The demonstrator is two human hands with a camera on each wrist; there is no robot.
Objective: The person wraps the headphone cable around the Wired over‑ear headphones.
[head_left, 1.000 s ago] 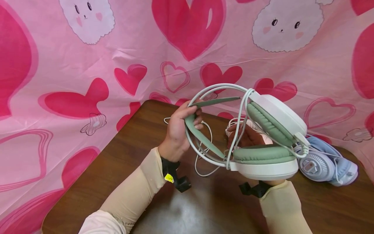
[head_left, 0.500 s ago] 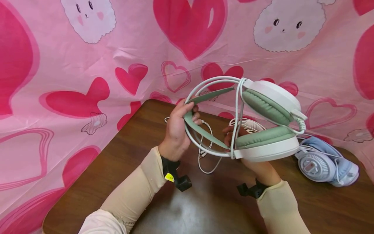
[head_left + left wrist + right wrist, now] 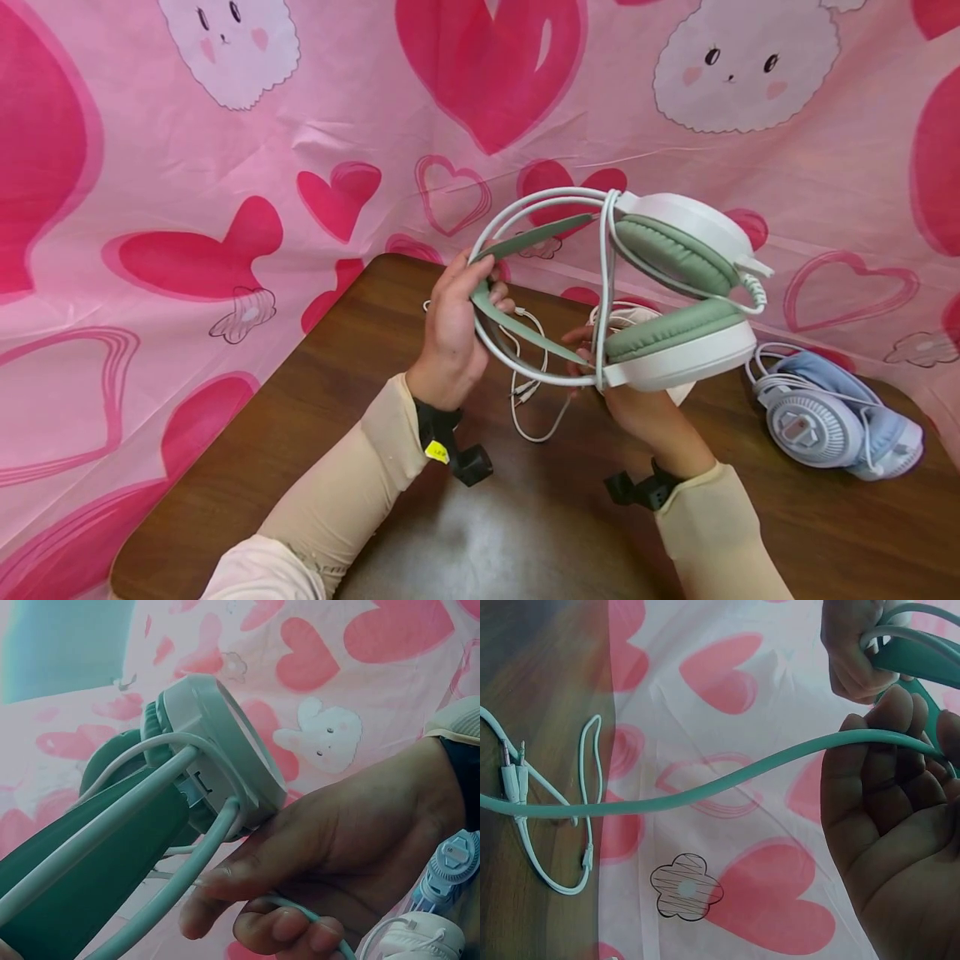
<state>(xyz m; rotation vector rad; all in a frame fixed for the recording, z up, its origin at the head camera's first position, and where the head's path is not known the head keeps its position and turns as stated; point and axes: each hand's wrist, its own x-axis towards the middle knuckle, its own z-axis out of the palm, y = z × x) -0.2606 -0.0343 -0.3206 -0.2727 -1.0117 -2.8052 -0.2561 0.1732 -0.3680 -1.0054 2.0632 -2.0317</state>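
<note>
White headphones (image 3: pixel 693 360) with green ear pads hang over the table, lying sideways in the head view. My left hand (image 3: pixel 453 337) grips their headband at the left end, around the green strap. A white cable (image 3: pixel 727 781) is wound round both sides where the band meets the ear cups. Partly hidden behind the lower cup, my right hand (image 3: pixel 645 421) holds the loose cable in its curled fingers, as the left wrist view shows. From there the cable drops to the table, where its plugs (image 3: pixel 515 780) lie beside a loop.
Blue headphones (image 3: pixel 813 427) with a wrapped cable rest on the wooden table (image 3: pixel 300 429) at the right. Another pale pair (image 3: pixel 420 936) sits behind the held headphones. A pink heart-patterned cloth (image 3: pixel 360 100) stands right behind the table.
The green-padded headphones have risen and shifted slightly left. My right hand has come left from behind the ear cups to the band's end, with the cable. My left hand keeps its grip.
</note>
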